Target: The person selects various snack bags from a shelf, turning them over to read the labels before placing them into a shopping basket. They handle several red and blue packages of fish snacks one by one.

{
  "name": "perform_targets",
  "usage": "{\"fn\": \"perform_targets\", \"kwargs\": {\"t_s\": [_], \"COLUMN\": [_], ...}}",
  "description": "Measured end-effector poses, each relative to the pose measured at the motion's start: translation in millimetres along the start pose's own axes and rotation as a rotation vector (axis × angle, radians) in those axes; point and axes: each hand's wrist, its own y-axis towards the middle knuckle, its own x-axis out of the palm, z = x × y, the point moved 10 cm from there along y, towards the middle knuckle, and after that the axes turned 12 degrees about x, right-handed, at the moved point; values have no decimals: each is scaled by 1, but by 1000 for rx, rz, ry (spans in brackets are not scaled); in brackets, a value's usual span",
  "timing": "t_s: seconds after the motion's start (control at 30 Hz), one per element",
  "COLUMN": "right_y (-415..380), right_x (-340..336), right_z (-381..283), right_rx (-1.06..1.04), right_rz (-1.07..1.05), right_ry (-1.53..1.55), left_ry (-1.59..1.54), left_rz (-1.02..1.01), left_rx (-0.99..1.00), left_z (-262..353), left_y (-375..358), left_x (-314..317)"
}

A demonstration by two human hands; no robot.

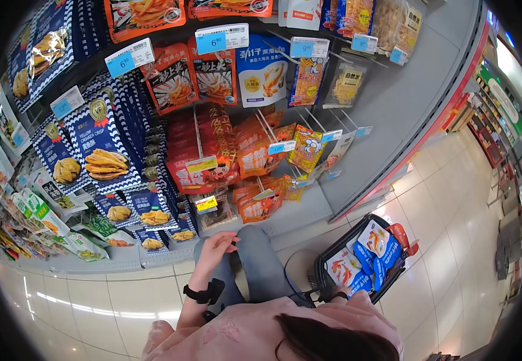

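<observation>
My left hand (215,248) hovers above my knee, in front of the lowest hanging packets. Its fingers are loosely bent, and nothing shows in them. My right hand (338,293) reaches over the near edge of a dark shopping basket (319,269) at my right side. The fingers of that hand are mostly hidden beside the packets. Several blue and white snack packets (366,260) lie inside the basket. A red piece (403,238) sticks out at its far right corner.
Ahead, a grey display rack holds hanging snacks: blue fish-crisp bags (105,147), red packets (201,150), a blue and white pouch (264,72) and orange packets (260,201). Price tags (222,39) jut out on hooks. Tiled floor (429,240) runs to the right, with further shelves beyond.
</observation>
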Motion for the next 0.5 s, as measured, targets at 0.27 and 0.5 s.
{"fn": "perform_targets", "kwargs": {"t_s": [0.27, 0.5], "right_y": [-55, -44], "right_x": [9, 31], "right_z": [-109, -172], "right_rx": [-650, -323], "right_rz": [365, 360], "right_ry": [-470, 318], "left_ry": [-18, -1], "left_rz": [-4, 8], "left_rx": [21, 23], "left_z": [1, 6], "left_y": [-2, -2], "left_x": [-3, -4]}}
